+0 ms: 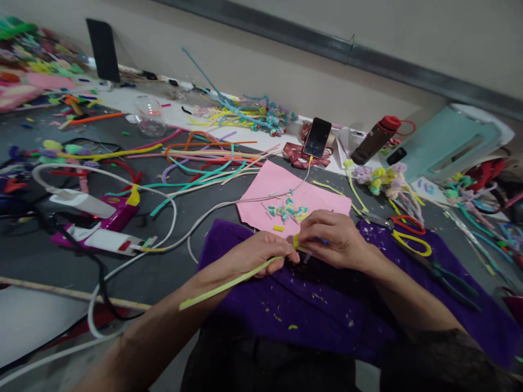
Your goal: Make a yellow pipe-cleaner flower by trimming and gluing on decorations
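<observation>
Over the purple cloth [253, 321], my left hand [265, 253] pinches a pale yellow-green pipe cleaner [229, 284]. Its free end runs back along my left forearm. Close against those fingertips, my right hand [333, 238] is closed on a small yellow fuzzy piece [296, 241] at the stem's upper end; how the two join is hidden by the fingers. A bit of blue shows beneath my right fingers, too small to name. Just beyond both hands, a pink sheet [261, 185] carries many short green, yellow and white clippings [288, 209].
Yellow-and-red-handled scissors [411, 242] and dark green-handled pliers [453, 283] lie at right. A white cable [212, 209] crosses from a magenta power strip [118, 215] to a phone [317, 137]. Loose pipe cleaners [204, 158], a bottle [375, 140] and fuzzy flowers [382, 179] stand behind.
</observation>
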Available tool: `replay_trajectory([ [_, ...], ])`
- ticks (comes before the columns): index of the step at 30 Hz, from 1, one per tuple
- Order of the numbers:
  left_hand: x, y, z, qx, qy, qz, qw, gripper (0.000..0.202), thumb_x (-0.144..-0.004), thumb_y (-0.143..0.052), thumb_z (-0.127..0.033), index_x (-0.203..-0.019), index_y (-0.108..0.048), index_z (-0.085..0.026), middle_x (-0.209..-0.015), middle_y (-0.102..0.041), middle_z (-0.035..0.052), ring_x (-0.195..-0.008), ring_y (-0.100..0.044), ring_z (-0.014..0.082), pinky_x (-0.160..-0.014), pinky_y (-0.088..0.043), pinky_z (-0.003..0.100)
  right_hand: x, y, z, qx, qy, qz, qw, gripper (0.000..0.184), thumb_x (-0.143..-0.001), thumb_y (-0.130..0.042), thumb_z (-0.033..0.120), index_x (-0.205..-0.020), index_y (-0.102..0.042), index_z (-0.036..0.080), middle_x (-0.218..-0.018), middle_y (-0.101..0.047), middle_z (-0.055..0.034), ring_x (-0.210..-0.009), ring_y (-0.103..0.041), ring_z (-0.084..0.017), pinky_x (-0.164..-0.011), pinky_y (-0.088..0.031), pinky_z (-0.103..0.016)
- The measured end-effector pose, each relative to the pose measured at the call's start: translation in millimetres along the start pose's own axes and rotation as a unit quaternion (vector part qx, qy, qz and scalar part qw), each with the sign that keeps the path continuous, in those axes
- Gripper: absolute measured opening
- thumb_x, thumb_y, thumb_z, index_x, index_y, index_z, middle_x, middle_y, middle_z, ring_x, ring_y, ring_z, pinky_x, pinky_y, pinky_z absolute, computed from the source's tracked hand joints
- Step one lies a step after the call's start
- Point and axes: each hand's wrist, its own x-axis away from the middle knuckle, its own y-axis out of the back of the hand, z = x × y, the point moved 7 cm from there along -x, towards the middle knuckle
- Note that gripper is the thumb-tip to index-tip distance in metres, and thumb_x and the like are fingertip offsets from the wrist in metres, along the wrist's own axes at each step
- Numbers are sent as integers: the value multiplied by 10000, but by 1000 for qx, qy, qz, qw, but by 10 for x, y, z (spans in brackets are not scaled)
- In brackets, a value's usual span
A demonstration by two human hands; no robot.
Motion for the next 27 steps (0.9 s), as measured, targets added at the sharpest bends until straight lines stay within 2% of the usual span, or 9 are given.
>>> replay_trajectory([
  [8,8,13,47,0,10,16,1000,337,-747,-538,-444,-799,-636,-126,-366,-418,-76,-266,-243,29,-296,-110,180,9,-14,56,0,-8,16,1000,95,-797,-549,156,-836,-631,183,-837,-601,-43,-780,-553,-142,-682,-437,-282],
  [16,6,14,58,-31,28,11,999,310,-760,-515,-429,-789,-627,-141,-355,-421,-80,-260,-244,35,-309,-116,191,-1,96,-109,-139,-101,-44,984,54,-794,-560,164,-790,-614,166,-778,-603,-28,-702,-557,-122,-629,-452,-262],
  [21,21,21,31,-47,25,-2,999,328,-764,-504,-424,-823,-647,-134,-356,-422,-78,-269,-254,34,-316,-118,196,-14,58,-92,-125,-60,-27,990,78,-809,-555,177,-789,-631,173,-779,-613,-34,-758,-566,-133,-694,-460,-284],
  [27,33,7,16,-63,29,-1,998,358,-740,-531,-448,-839,-662,-130,-351,-412,-80,-269,-255,36,-315,-118,201,-8,14,-63,-80,-36,-10,996,96,-822,-544,193,-825,-638,175,-816,-606,-49,-776,-564,-136,-697,-461,-285],
])
